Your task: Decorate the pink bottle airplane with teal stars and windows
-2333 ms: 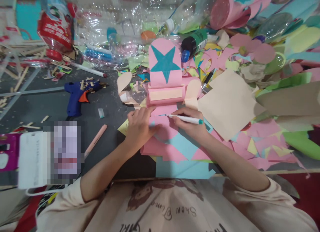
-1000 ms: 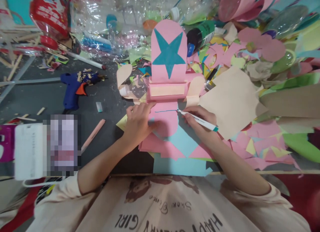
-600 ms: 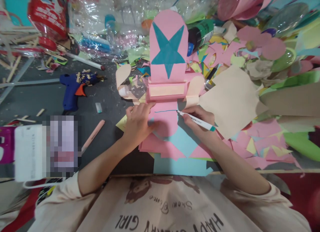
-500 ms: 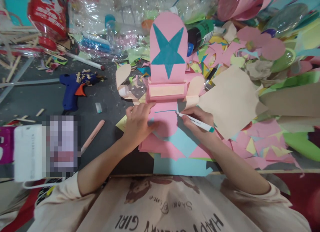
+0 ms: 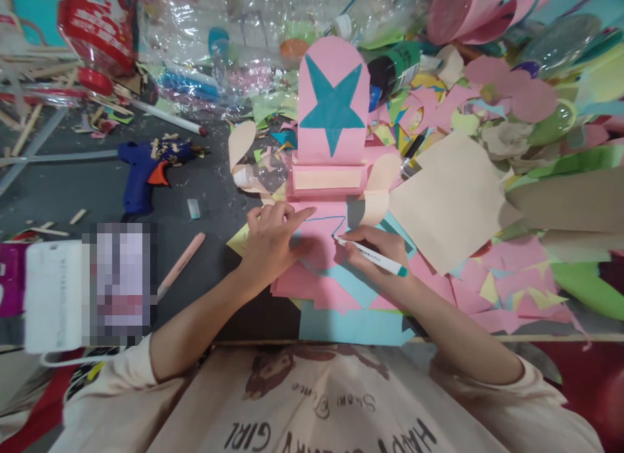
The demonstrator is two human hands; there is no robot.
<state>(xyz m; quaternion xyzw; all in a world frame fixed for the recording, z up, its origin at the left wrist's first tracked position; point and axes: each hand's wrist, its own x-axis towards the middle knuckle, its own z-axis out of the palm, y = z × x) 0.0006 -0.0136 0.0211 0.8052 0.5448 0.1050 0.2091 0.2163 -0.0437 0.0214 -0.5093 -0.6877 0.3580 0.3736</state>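
My right hand (image 5: 379, 253) grips a white marker with a teal end (image 5: 370, 257), its tip touching a pink paper sheet (image 5: 322, 245) where a teal line runs across and bends down. My left hand (image 5: 271, 240) lies on the left part of that sheet, fingers pressed on it, index finger stretched toward the line. Just beyond stands a pink paper model (image 5: 332, 128) with a teal star on its upright panel and a beige strip below.
A blue glue gun (image 5: 142, 172) lies to the left on the dark table (image 5: 73, 193). Beige paper (image 5: 448, 199) sits right of the model. Coloured paper scraps, plastic bottles (image 5: 234, 50) and a green glue bottle (image 5: 394, 63) crowd the back. A white device (image 5: 53, 297) rests at left.
The marker tip drew the teal line rightward across the pink sheet, then turned down and back left. My left hand stayed pressed on the paper.
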